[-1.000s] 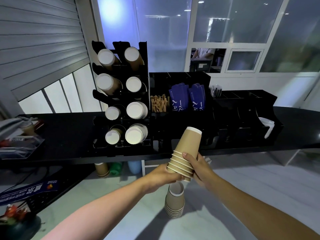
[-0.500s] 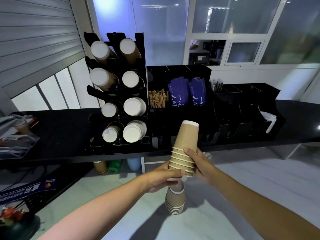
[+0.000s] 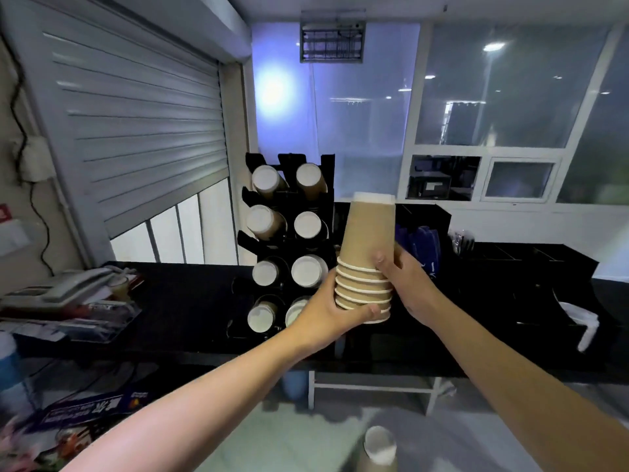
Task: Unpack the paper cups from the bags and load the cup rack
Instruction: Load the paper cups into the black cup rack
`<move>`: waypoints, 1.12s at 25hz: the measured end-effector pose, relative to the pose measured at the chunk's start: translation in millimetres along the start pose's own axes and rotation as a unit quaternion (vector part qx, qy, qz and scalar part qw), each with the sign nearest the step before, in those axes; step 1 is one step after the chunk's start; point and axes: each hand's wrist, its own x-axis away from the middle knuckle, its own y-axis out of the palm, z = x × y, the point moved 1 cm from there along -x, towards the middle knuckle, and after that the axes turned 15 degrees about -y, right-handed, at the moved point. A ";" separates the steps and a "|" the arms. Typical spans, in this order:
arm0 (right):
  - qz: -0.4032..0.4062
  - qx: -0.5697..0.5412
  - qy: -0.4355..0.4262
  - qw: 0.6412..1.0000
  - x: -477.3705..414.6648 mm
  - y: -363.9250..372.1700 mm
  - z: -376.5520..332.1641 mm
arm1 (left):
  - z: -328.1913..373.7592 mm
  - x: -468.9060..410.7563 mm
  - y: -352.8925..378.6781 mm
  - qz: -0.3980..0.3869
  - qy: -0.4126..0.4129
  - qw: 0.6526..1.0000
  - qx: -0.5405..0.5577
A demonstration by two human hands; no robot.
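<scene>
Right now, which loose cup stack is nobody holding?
The lower stack, at the view's bottom edge; the upper stack is gripped by the left hand and right hand.

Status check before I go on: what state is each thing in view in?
held cup stack: nested, upside down, lifted.
left hand: grips the stack's rims from below.
right hand: grips the stack's side.
cup rack: all eight slots show cups.
second cup stack: stands apart below, untouched.
roller shutter: partly raised.
</scene>
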 end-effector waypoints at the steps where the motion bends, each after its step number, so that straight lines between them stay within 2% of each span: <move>1: 0.001 0.008 -0.027 1.000 -14.4 10.2 -12.4 | 9.5 0.9 -17.6 0.027 0.018 0.999 -0.035; 5: -0.001 0.014 -0.102 0.995 -60.0 58.4 -33.6 | 25.5 8.5 -87.2 0.112 0.062 0.984 -0.125; 8: -0.006 0.044 -0.125 0.991 -71.1 92.7 -22.8 | 6.2 7.0 -127.7 0.157 0.074 0.970 -0.168; 13: -0.030 0.100 -0.142 0.984 -62.2 131.8 -0.1 | -81.9 -1.1 -185.9 0.231 -0.056 0.927 -0.291; 16: -0.030 0.090 -0.128 0.987 -56.0 138.9 13.5 | -113.2 -3.2 -201.9 0.234 -0.056 0.935 -0.260; 20: -0.080 0.129 -0.124 0.981 -37.2 153.5 27.2 | -139.5 -6.0 -207.8 0.237 -0.090 0.948 -0.193; 25: 0.024 0.114 -0.146 0.982 -46.4 151.0 21.5 | -128.0 -14.0 -211.8 0.271 -0.039 0.953 -0.133; 28: 0.031 0.158 -0.167 0.973 -64.4 151.9 17.6 | -114.6 -25.9 -211.4 0.256 -0.022 0.957 -0.132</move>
